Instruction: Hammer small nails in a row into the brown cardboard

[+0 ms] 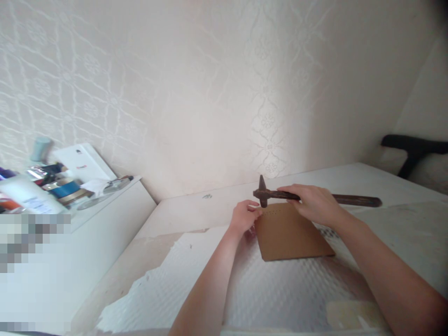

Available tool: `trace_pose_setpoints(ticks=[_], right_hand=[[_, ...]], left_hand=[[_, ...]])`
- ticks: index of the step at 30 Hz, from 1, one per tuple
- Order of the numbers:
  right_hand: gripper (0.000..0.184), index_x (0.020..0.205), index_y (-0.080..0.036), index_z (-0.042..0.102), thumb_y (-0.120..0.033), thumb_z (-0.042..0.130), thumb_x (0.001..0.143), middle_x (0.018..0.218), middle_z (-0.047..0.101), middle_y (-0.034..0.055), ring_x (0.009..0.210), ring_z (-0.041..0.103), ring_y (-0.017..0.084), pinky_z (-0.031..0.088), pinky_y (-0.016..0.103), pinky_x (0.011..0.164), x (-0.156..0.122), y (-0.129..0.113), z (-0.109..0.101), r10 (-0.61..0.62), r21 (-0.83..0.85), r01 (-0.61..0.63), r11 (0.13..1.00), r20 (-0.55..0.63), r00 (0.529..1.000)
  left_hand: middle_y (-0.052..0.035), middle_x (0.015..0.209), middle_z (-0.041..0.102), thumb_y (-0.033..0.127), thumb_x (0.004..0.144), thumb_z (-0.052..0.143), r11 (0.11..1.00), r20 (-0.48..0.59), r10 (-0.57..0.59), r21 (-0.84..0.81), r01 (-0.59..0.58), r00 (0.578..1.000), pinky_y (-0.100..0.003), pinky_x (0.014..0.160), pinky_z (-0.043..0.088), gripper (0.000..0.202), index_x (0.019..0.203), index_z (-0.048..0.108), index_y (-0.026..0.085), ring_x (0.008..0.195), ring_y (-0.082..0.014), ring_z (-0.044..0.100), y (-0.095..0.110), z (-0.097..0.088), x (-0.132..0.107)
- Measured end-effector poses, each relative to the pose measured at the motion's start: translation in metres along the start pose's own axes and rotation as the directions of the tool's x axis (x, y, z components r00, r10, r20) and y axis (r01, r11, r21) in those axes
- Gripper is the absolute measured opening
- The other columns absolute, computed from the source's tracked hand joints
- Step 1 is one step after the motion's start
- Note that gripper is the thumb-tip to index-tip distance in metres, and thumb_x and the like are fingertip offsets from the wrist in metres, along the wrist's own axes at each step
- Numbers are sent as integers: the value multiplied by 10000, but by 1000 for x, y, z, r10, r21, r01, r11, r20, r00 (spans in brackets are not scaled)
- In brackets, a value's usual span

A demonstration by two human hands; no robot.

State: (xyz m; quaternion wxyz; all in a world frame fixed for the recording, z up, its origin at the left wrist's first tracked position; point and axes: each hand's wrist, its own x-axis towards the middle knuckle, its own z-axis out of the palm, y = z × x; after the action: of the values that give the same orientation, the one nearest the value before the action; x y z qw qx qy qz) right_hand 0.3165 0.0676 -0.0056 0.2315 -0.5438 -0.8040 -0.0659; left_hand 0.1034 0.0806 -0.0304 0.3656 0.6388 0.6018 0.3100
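Silvery, bubble-textured sheeting (196,266) across the near surface, presumably a cushion for a flat brown cardboard piece (294,235). Lying on it right of centre, between both forearms: smooth, matte, roughly rectangular, with short rows of tiny dark dots, perhaps holes, near the far edge. At the far left corner, left hand (244,217) with bent fingertips against the board, likely to steady it; impossible to tell whether pinching anything small. Beside the far right edge, right hand (320,203) wrapped around the middle of a dark hammer's (278,193) handle, probably for control; head near the left fingers. Beyond, pale patterned wallpaper (224,102).
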Motion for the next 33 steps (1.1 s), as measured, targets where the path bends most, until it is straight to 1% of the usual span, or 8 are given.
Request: trace_pose_setpoints(ticks=[3, 5, 10, 12, 17, 23, 27, 33], right_hand=[[447, 1162, -304, 638, -133, 445, 795, 1091, 687, -2, 904, 646, 224, 457, 294, 673, 0, -1, -1, 1, -1, -1, 1000, -6, 1000], [449, 1155, -304, 644, -130, 440, 795, 1097, 685, 2, 907, 646, 223, 460, 295, 677, -1, -1, -1, 3, 7, -3, 1000, -3, 1000], [460, 1166, -298, 640, -126, 441, 789, 1103, 684, 8, 926, 643, 232, 468, 305, 693, -1, -2, -2, -4, 32, 4, 999, 8, 1000], [459, 1162, -301, 643, -126, 445, 787, 1094, 687, 8, 919, 645, 233, 468, 306, 691, -1, -2, -2, 2, 33, -2, 999, 6, 1000], [456, 1161, -296, 643, -125, 443, 787, 1100, 685, 9, 934, 643, 241, 467, 310, 697, -1, -3, -3, 8, 19, -8, 1000, 15, 1000], [444, 1171, -290, 635, -133, 439, 804, 1104, 682, 2, 937, 639, 238, 466, 311, 699, -1, -4, -3, 6, 15, -7, 1000, 16, 1000], [439, 1184, -280, 632, -147, 455, 805, 1096, 682, 22, 917, 642, 237, 479, 315, 696, 1, 1, 1, 46, 30, -45, 999, -36, 998], [416, 1215, -192, 609, -235, 518, 811, 1061, 685, 85, 930, 642, 263, 489, 351, 764, 3, 16, 13, 166, 85, -154, 984, -150, 975]], left_hand=[[-56, 815, 702, 125, 761, 647, 1000, -15, 20, 18, -20, 1000, -208, 641, 488, 203, 962, 668, 145, 677, -118, 626, -1, 0, 1], [-59, 821, 703, 127, 762, 644, 1000, -11, 20, 17, -20, 1000, -211, 637, 490, 204, 964, 669, 142, 675, -121, 626, 0, 0, 1], [-52, 831, 693, 199, 796, 621, 999, 36, -31, -38, 33, 999, -181, 485, 451, 243, 1032, 648, 148, 559, -96, 578, 1, 0, -2], [-53, 827, 685, 227, 811, 606, 998, 46, -39, -56, 41, 998, -176, 459, 434, 243, 1036, 646, 147, 543, -91, 567, 2, -1, -2], [-57, 808, 683, 204, 823, 571, 1000, -2, -12, -15, 12, 1000, -194, 567, 471, 190, 972, 673, 145, 621, -105, 598, 2, 0, 2], [-68, 850, 708, 168, 827, 520, 999, -50, 4, 34, -2, 999, -242, 719, 502, 228, 989, 679, 145, 719, -135, 638, -1, 0, 3], [-66, 864, 718, 153, 825, 492, 998, -84, 11, 70, -5, 996, -257, 784, 498, 260, 1003, 682, 156, 758, -145, 650, -2, -2, 4], [-57, 893, 725, 124, 804, 479, 994, -129, 26, 110, -12, 991, -269, 821, 486, 288, 1001, 685, 168, 778, -155, 657, -1, -7, 3]])
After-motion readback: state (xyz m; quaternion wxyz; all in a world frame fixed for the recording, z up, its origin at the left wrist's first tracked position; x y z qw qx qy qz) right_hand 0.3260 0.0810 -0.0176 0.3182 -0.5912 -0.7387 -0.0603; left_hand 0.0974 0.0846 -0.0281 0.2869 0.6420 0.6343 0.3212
